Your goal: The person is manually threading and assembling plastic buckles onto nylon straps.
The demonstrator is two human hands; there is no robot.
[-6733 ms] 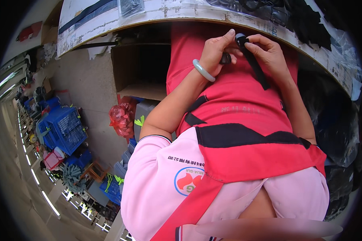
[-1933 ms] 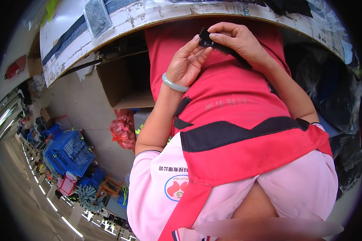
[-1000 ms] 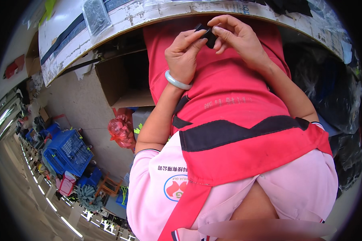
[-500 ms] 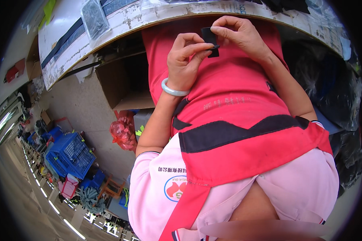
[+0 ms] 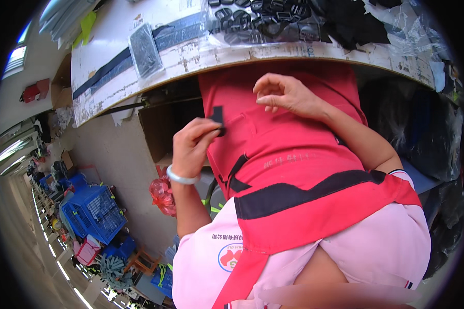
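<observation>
My left hand [image 5: 193, 147], with a pale bracelet at its wrist, pinches a short black strap piece [image 5: 218, 116] between thumb and fingertips. The piece is smeared by motion, and its lower end is partly hidden by the fingers. It is held over the left side of the red apron [image 5: 288, 139] on my lap. My right hand [image 5: 291, 95] hovers over the apron near the table edge, apart from the left. Its fingers are loosely bent and somewhat apart, with nothing visible in them.
Black plastic buckles [image 5: 263, 18] lie on clear plastic on the worn white table [image 5: 185, 59]. Black cloth [image 5: 353, 23] is to their right, a clear-wrapped grey packet [image 5: 145, 50] to the left. A cardboard box [image 5: 152, 129] and a red plastic bag [image 5: 163, 196] sit lower left.
My left hand has moved left and toward me with the black strap piece. My right hand has come off the piece. The view has shifted, showing more of the tabletop.
</observation>
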